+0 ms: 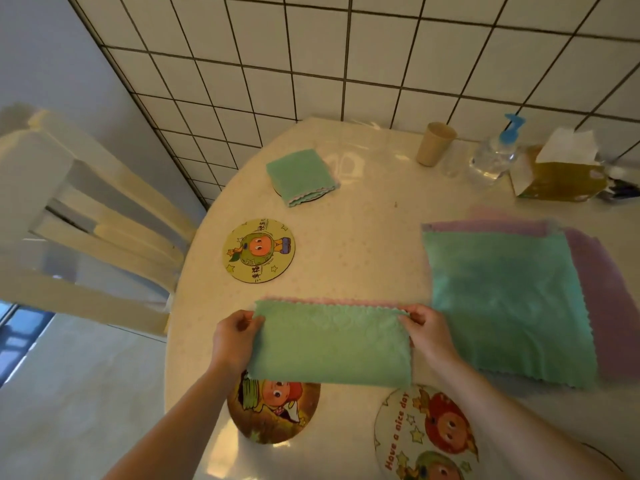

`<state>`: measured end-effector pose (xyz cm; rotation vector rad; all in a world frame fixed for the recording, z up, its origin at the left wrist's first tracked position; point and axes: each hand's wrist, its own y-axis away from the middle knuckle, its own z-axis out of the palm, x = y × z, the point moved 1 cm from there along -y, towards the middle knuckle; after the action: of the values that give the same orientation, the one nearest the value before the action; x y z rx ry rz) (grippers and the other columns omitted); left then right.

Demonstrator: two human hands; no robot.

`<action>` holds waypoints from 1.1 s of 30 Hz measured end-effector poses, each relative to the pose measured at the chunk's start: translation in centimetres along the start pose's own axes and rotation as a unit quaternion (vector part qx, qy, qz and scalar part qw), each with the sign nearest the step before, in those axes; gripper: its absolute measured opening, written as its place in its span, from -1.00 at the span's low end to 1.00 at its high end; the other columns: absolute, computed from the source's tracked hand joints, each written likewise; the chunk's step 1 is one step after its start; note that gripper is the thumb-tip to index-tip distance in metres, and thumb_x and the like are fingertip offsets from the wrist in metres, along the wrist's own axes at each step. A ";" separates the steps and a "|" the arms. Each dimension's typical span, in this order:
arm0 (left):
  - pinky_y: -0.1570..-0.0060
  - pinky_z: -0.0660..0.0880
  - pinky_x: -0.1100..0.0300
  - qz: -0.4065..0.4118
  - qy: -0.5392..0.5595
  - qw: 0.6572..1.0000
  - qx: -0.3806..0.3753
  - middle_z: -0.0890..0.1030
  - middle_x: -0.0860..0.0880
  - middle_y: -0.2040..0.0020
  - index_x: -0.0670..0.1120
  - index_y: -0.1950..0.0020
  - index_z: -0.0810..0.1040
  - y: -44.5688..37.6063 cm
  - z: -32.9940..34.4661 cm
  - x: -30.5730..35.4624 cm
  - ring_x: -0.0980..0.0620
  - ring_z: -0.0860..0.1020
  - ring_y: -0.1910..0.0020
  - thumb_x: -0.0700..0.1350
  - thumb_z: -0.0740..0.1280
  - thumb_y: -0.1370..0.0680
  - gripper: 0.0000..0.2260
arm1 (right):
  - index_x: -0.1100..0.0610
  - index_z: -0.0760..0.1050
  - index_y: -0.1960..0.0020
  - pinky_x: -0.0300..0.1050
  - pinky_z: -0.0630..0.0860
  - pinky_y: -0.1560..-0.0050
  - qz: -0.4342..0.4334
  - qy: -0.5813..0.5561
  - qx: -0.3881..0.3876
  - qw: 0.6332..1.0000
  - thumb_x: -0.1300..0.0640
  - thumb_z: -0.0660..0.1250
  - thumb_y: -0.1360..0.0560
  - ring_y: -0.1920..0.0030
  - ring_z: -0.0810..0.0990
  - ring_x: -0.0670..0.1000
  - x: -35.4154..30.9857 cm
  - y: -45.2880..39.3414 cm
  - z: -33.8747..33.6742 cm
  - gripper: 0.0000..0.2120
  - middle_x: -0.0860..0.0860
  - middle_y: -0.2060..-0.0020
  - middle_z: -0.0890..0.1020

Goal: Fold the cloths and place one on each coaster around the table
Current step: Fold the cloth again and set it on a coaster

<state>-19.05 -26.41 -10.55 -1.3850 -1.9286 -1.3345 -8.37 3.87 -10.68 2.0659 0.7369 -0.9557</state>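
1. Pinching the far corners of a half-folded green cloth [330, 344], left hand [232, 336] and right hand [427, 332] each keep a closed grip on it above the counter [363, 237].
2. Its near edge overlaps a coaster [273, 412].
3. A folded cloth [300, 175] sits on the far coaster [320, 195]; flat cloths [509, 303] lie to the right.

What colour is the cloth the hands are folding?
Green, with a pink edge peeking along the top of the cloth; the head view shows it.
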 end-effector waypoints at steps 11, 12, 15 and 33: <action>0.24 0.46 0.09 -0.007 -0.059 0.998 0.016 0.62 -0.06 0.19 -0.08 0.17 0.52 -2.3 1.2 -0.2 -0.08 0.57 0.19 -0.03 0.31 -0.57 -0.83 | 0.14 0.51 0.13 -0.22 0.45 0.27 0.008 0.084 -0.005 0.996 0.14 0.37 -0.48 0.20 0.59 -0.01 0.7 -3.0 0.1 -0.92 0.02 0.22 0.61; 0.23 0.47 0.08 -0.008 -0.066 0.998 0.019 0.62 -0.06 0.19 -0.08 0.17 0.52 -2.4 1.3 -0.2 -0.09 0.57 0.17 -0.03 0.32 -0.56 -0.83 | 0.15 0.50 0.14 -0.27 0.40 0.30 0.007 0.092 -0.003 0.996 0.13 0.37 -0.47 0.22 0.58 -0.02 0.6 -3.1 0.2 -0.90 0.01 0.23 0.60; 0.16 0.52 0.04 -0.012 -0.077 0.996 0.035 0.62 -0.05 0.13 -0.07 0.07 0.52 -2.6 1.5 0.2 -0.09 0.58 0.13 0.00 0.33 -0.55 -0.86 | 0.17 0.49 0.12 -0.33 0.34 0.34 0.009 0.096 0.010 0.995 0.13 0.39 -0.46 0.21 0.56 -0.02 0.1 -3.4 0.1 -0.88 -0.03 0.25 0.57; -0.41 0.06 -0.02 0.435 -0.531 0.712 -0.144 0.14 0.05 -0.55 0.02 -0.55 0.12 5.1 1.6 -7.3 -0.02 0.08 -0.53 0.20 0.06 -0.60 -0.45 | 0.13 0.31 -0.41 -0.02 0.29 -0.31 -0.400 0.553 -0.164 0.712 0.37 0.50 -0.14 -0.37 0.35 0.06 5.1 6.6 0.7 -0.13 0.01 -0.37 0.41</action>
<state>-11.16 -28.32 -14.55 -3.1228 -1.0560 -0.2887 -0.91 0.54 -12.63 1.7992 2.3533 0.2392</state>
